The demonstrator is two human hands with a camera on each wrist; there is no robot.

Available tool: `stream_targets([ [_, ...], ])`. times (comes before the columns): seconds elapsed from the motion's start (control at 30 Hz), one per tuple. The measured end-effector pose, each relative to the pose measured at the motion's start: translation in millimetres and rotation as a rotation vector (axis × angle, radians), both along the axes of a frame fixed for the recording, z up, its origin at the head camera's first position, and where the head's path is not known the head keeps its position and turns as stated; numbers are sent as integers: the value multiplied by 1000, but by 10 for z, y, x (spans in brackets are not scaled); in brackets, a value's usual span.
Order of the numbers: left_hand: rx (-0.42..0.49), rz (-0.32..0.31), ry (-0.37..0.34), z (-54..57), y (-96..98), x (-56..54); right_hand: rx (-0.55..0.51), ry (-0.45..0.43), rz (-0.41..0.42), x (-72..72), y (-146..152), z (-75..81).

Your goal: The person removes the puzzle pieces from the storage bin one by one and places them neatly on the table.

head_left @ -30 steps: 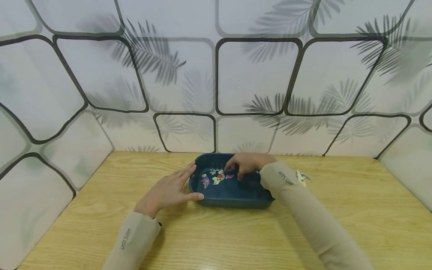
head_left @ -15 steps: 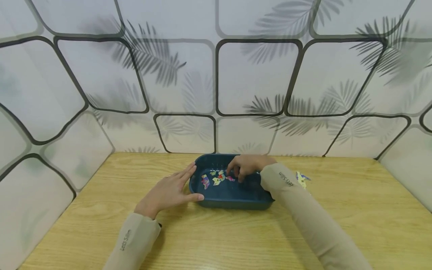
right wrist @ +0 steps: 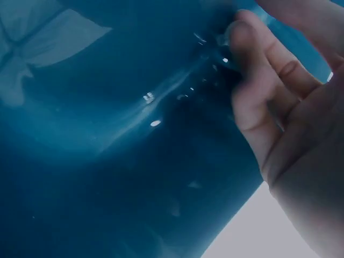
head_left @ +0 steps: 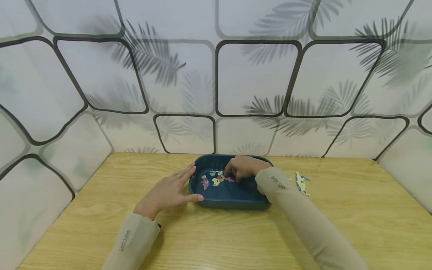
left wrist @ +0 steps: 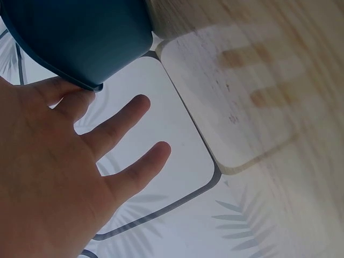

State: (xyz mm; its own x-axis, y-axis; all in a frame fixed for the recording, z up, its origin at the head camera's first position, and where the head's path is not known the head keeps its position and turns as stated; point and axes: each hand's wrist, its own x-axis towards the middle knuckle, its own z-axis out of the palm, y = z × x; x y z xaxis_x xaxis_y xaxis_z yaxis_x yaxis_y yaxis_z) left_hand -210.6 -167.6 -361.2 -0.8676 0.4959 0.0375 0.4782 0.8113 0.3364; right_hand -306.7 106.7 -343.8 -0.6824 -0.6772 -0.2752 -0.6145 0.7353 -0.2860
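Observation:
A dark blue rectangular tray with rounded corners sits on the table. My left hand rests at its left end, thumb on the front rim, fingers spread along the side. In the left wrist view two fingers stretch out past the tray's rim. My right hand reaches down into the tray with bent fingers, fingertips close to a small pink cut-out piece. Left of it lie a purple-pink piece and a yellow piece. I cannot tell whether the right fingers pinch anything.
Yellow and blue scraps lie on the wooden table right of the tray, beside the right sleeve. A patterned wall covering stands directly behind the table. Glossy reflections show on the tray's inside.
My right hand and sleeve have shifted slightly left within the tray, so more of the scraps at the right shows. The tray's right end has shifted slightly left; my left hand stays almost still.

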Motion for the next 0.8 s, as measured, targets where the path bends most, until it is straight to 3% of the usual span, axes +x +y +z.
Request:
stream_targets([
  [0.27,0,-10,22,-5,12,-11,47,67,-25,16,2,-29],
  [0.8,-6,-4,17,-18,1,-13,26,94,6,1,33,-71],
])
